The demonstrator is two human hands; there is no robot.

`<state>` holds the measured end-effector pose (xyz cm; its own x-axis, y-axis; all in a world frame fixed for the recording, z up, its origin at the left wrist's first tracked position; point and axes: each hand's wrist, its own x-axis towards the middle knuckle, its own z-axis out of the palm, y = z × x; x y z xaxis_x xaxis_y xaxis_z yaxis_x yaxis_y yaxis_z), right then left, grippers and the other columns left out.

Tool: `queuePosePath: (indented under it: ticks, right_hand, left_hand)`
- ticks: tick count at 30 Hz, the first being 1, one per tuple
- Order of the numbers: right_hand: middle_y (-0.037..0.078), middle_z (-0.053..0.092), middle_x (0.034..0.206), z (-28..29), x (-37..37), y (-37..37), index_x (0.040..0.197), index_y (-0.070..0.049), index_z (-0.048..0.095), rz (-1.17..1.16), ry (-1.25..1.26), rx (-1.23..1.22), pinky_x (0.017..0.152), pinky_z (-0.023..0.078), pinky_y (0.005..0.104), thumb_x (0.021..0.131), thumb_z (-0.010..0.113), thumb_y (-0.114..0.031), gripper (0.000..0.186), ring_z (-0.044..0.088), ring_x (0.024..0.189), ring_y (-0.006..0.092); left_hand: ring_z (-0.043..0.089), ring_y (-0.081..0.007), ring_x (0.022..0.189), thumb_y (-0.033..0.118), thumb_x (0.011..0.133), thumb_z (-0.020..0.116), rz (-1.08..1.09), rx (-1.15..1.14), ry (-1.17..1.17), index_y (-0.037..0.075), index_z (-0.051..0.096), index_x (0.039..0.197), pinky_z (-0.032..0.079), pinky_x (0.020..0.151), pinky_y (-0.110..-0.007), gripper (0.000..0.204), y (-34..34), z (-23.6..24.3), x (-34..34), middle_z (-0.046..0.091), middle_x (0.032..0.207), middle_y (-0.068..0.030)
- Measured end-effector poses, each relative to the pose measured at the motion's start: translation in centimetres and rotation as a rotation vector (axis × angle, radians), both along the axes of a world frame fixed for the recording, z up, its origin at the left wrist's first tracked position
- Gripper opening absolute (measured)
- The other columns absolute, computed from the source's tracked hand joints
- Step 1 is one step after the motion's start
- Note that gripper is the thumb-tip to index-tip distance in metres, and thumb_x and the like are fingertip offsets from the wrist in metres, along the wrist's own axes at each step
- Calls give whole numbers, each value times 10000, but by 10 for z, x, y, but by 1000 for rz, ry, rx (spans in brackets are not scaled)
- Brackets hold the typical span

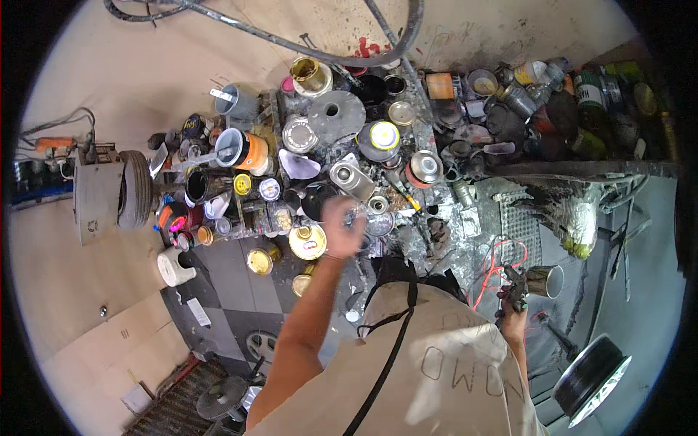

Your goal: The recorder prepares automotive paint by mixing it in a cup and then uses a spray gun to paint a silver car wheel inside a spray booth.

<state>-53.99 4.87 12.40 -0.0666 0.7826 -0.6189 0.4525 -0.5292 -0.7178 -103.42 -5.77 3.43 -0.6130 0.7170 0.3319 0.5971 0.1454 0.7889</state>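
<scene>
My left hand [342, 227] reaches over the cluttered bench, its fingers smeared by motion. Whether it holds anything cannot be made out. Close by it are a dark open can [317, 202], a small round tin [378, 205] and a silver rectangular can [352, 179]. A gold-rimmed tin [307, 241] lies just left of the wrist. At my right side, away from the bench top, my right hand [513, 314] is closed around a grimy spray gun [515, 288] with a metal cup [547, 282] attached.
Paint cans and a grey disc [336, 115] crowd the bench. An orange-labelled tub [249, 154] stands left. More cans and bottles [587, 91] fill the right shelf. A red cord [486, 275] hangs beside a metal grating [520, 225]. A wheel rim [592, 378] is lower right.
</scene>
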Motion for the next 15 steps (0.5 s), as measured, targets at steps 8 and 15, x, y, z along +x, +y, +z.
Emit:
queuePosePath:
  ticks: [8,15]
  right_hand:
    - [47,706,1037,-14,10,-27,1204,-34,596,-8,57,16,564,507,282,946,600,-47,259,610,716,110]
    - [70,703,1064,-17,30,-66,1249,-33,540,-99,-11,75,551,527,297,933,605,-27,322,616,675,127]
  left_hand:
    - [535,-427,1210,155,794,794,-293,-141,-259,29,552,1266,425,1053,-484,545,112,2,96,575,1260,-232]
    - [449,-441,1328,222,688,885,-335,-492,-84,10,404,1424,383,1135,-470,905,181,-36,71,499,1386,-269]
